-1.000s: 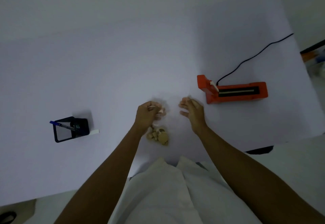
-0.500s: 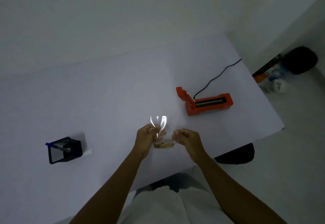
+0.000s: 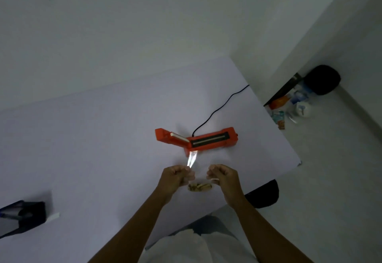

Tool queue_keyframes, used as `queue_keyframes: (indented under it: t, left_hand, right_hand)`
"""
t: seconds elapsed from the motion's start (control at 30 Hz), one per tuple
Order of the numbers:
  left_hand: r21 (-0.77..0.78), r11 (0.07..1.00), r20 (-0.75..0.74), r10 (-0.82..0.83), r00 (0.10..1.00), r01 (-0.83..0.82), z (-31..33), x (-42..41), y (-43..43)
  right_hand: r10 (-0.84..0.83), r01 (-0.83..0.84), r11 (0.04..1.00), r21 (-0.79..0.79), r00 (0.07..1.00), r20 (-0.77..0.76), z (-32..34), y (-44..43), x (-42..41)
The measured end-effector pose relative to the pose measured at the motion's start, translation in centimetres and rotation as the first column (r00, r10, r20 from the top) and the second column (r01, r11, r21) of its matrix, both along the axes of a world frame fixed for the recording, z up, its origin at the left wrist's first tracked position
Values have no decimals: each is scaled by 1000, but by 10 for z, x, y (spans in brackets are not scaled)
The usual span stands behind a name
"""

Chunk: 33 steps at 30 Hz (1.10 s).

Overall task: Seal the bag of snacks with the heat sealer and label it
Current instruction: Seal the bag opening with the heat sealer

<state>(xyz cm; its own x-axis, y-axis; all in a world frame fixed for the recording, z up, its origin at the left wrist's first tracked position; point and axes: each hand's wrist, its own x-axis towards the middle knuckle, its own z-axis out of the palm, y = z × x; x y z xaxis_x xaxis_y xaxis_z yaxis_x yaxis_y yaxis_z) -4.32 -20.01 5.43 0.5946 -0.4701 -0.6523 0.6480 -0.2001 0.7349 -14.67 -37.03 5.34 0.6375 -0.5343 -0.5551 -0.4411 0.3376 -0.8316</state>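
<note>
Inventory of the table, as seen from beside it.

1. Bag of snacks (image 3: 199, 187): clear plastic, low centre of the frame, held up between 2 hands. A small heap of tan pieces sags at its bottom. The film catches a bright glint above the left hand, just short of the sealer.
2. Left hand (image 3: 175, 177): fingers curled, pinching the left side of the bag's top edge.
3. Right hand (image 3: 224, 177): fingers curled, pinching the right side of the same edge. A pale fold of film shows at its fingertips.
4. Heat sealer (image 3: 215, 139): orange, centre of the frame, just beyond the hands. Its hinged arm looks raised at the left end, and the dark sealing strip lies bare. A black cord (image 3: 219, 110) runs from it to the table's far right edge.
5. Table (image 3: 93, 138): plain white top.
6. Pen holder (image 3: 31, 215): black, lower left edge, with a blue pen (image 3: 9, 216) in it. A white strip (image 3: 53, 217) lies against its right side, possibly the label.
7. Clutter (image 3: 289, 105): packets on the floor, upper right.

Step in hand, by my reckoning: carrying the unsealed bag to the sealer, with sealing and labelling not yet done. The next move calls for laying the bag's mouth flat and taut across the strip, with the snacks kept clear of it, then freeing 1 hand to press the arm down.

Writing: none legible on the sealer, bag or strip. The floor packets are too small to read.
</note>
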Motion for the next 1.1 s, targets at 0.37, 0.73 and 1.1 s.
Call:
queue_keyframes:
  t: [0.37, 0.73, 1.1]
  left_hand:
    - [75, 980, 15, 186, 982, -186, -18, 7, -97]
    - [164, 952, -48, 271, 961, -260, -31, 0, -119]
    - [166, 933, -48, 330, 943, -319, -34, -5, -124]
  right_hand:
    - [224, -219, 970, 104, 974, -37, -32, -104, 17]
    - [287, -275, 944, 182, 957, -37, -51, -126, 19]
    - [302, -296, 942, 162, 953, -17, -57, -122, 18]
